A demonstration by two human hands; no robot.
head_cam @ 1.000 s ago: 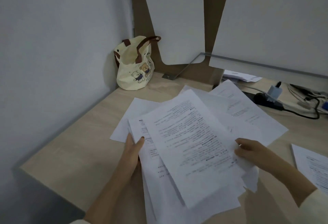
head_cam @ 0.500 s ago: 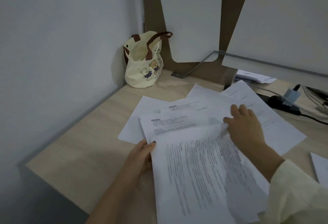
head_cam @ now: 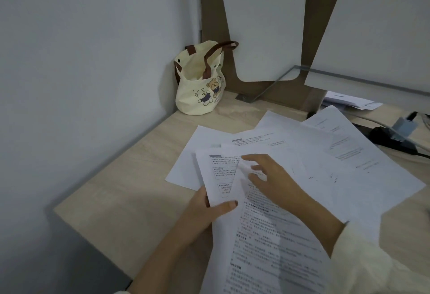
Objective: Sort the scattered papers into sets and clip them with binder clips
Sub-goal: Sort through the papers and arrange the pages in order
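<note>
Several white printed sheets lie fanned across the light wooden desk (head_cam: 130, 191). My left hand (head_cam: 207, 210) grips the left edge of a stack of papers (head_cam: 267, 247), thumb on top. My right hand (head_cam: 270, 177) reaches across the stack, fingers spread, fingertips touching the corner of a sheet (head_cam: 221, 172) that sticks out at the stack's upper left. More scattered papers (head_cam: 349, 165) lie flat further back and to the right. No binder clip is in view.
A cream tote bag (head_cam: 200, 86) with bear prints and brown handles stands in the back left corner against the wall. A black power strip with a plug (head_cam: 395, 137) and cables lies at the right. More papers (head_cam: 349, 102) sit under a raised shelf.
My right hand has moved left and nearer across the stack to the corner of the protruding sheet. My left hand has shifted its grip, thumb now on top. The view has tilted slightly.
</note>
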